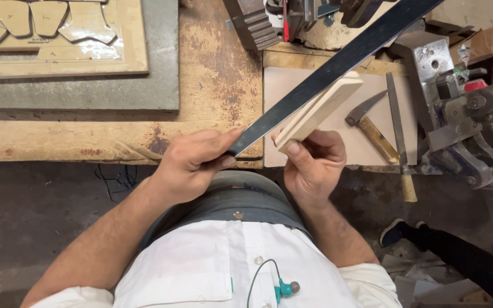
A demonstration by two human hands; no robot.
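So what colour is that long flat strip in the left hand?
Dark, nearly black; the long strip shows best in the head view, held by the left hand.

Dark strip against pale block

So the strip sits just left of the block, both over the table edge. Hammer and file lie to the right, vise further right, template board far left.

Small open brown cardboard box at upper right, behind the metal vise; no labels, signs or screens visible.
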